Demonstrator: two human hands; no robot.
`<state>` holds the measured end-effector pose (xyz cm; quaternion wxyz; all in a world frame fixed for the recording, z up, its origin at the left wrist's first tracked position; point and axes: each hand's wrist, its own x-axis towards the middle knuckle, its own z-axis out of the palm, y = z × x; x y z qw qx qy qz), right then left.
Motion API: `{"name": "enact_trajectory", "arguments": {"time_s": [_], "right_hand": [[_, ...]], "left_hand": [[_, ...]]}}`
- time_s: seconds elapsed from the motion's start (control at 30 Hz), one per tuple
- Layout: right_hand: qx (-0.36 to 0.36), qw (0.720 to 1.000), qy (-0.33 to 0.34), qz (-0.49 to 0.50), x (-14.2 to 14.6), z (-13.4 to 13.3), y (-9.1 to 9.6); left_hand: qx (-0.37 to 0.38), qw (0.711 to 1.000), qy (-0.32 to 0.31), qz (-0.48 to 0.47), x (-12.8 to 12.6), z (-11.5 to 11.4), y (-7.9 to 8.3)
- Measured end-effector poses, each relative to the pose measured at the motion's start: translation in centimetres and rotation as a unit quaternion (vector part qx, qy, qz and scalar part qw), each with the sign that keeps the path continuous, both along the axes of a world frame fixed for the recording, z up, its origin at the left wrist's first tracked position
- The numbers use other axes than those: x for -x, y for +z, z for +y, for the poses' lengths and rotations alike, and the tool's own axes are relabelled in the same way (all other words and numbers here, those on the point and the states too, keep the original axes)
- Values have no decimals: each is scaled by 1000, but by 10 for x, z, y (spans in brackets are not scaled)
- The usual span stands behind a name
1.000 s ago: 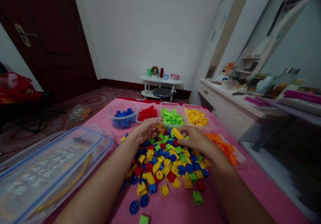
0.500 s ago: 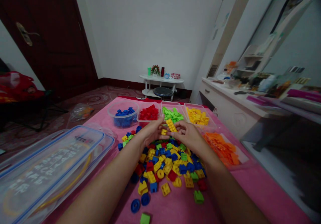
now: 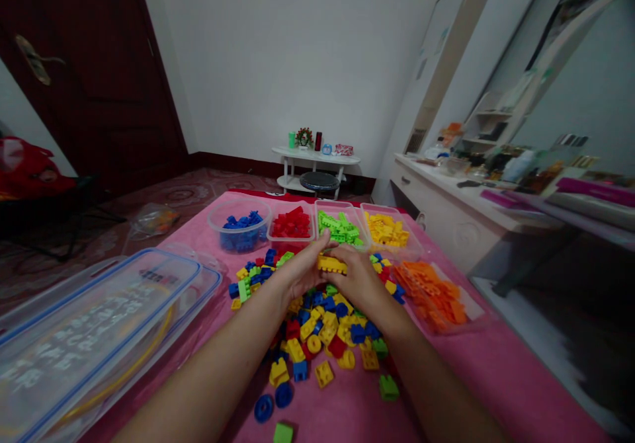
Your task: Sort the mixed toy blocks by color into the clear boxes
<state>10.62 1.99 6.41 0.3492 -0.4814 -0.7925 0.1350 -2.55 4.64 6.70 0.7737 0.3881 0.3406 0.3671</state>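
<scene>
Both hands meet over a heap of mixed building bricks on the pink cloth. Between them is a long yellow building brick, lying roughly level with its side toward me. My left hand has its fingers closed around the brick's left end, thumb raised. From the right, my right hand curls over the brick, its fingers wrapped on it. The fingers partly hide the brick, so I cannot tell whether a smaller piece is joined to it. Just beyond the hands stands a clear tub of green bricks.
Tubs of blue bricks, red bricks and yellow bricks line the far edge. Orange bricks fill a tray at the right. A large clear lid with blue edging lies left. Loose blue wheels lie near me.
The hands have come together around the long yellow brick, which has turned from slanted to nearly level. The small yellow piece seen at the left fingers is no longer distinct. The view has shifted slightly.
</scene>
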Motion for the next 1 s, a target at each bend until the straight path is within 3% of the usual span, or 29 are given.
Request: {"name": "enact_trajectory", "arguments": {"time_s": [0.17, 0.3, 0.43, 0.57, 0.73, 0.8, 0.87, 1.0], "right_hand": [[37, 998, -41, 38, -9, 1, 1], [125, 984, -86, 90, -35, 21, 4], [148, 967, -206, -15, -73, 63, 17], [146, 944, -284, -86, -104, 101, 36], [78, 920, -348, -164, -107, 110, 49], [35, 920, -337, -197, -93, 103, 47], [18, 937, -281, -209, -71, 91, 42], [90, 974, -135, -157, -25, 58, 24]], "left_hand": [[-16, 1000, -10, -11, 3, -3, 9], [-104, 986, 80, 100, 15, 7, 8], [-225, 942, 155, 195, 27, 28, -5], [-342, 885, 165, 270, 34, 42, -17], [-399, 824, 142, 376, 38, 38, -16], [-414, 799, 125, 417, 39, 34, -14], [-429, 771, 99, 461, 40, 32, -14], [-433, 724, 63, 533, 41, 27, -10]]}}
